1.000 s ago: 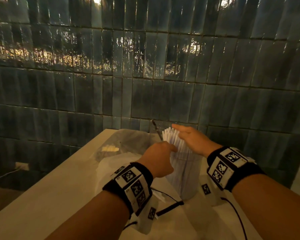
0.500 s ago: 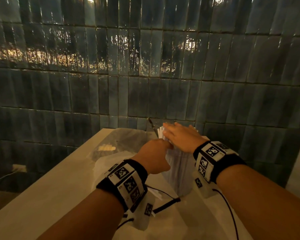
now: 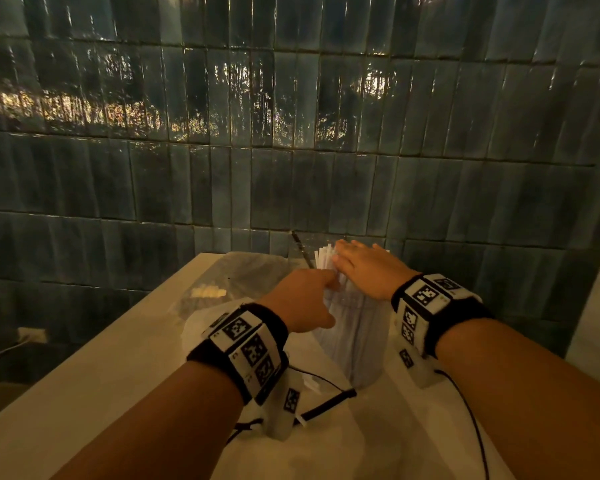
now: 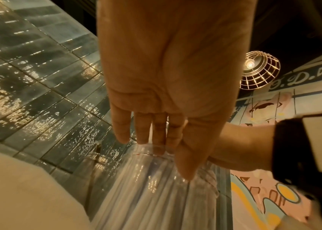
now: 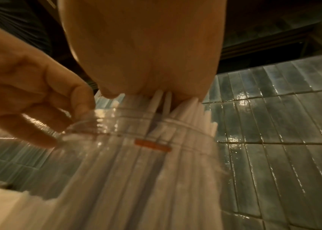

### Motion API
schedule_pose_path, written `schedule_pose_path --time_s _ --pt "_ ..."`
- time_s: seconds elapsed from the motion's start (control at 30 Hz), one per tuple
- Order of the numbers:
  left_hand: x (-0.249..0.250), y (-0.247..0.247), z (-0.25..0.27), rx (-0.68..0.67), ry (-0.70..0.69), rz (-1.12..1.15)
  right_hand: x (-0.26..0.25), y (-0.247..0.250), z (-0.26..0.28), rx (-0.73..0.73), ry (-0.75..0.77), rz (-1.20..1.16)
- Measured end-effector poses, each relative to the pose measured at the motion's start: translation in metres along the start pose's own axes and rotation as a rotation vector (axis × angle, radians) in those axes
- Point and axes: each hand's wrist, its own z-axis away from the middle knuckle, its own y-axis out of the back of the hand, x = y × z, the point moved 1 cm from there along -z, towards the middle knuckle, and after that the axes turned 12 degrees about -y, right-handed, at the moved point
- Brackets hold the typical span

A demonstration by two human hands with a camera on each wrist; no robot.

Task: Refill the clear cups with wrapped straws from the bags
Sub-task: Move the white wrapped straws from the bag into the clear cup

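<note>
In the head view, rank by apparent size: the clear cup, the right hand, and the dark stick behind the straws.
1. clear cup
2. right hand, nearer the camera, so unsure against the cup
3. dark stick

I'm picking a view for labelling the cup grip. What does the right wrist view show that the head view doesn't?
Only the right wrist view shows the orange mark on the clear cup and the left hand's fingers curled at its rim. Only the head view shows the table, the plastic bag and both wristbands. Both show the right hand flat on the wrapped straws.
</note>
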Motion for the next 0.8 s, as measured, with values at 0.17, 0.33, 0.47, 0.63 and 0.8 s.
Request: schedule_pose_path --time_s 0.17,0.33,0.47,0.63,0.8 --pt "-0.003 -0.001 0.002 0.015 0.004 0.044 -0.013 -0.001 -0.011 -0.026 -0.042 0.026" --pt "-0.003 0.0 0.004 0.015 0.006 0.056 -0.002 -0.002 -0.005 -0.02 0.027 -0.063" --pt "-0.003 0.002 0.005 0.0 0.001 0.055 0.004 0.003 0.005 -0.072 -0.01 -0.193" --pt "-0.002 0.006 0.011 -0.024 -0.015 0.08 -0.015 0.012 0.033 0.131 0.203 -0.3" --pt "0.0 0.012 0.016 0.044 -0.132 0.037 -0.038 0.006 0.057 0.237 0.343 -0.245"
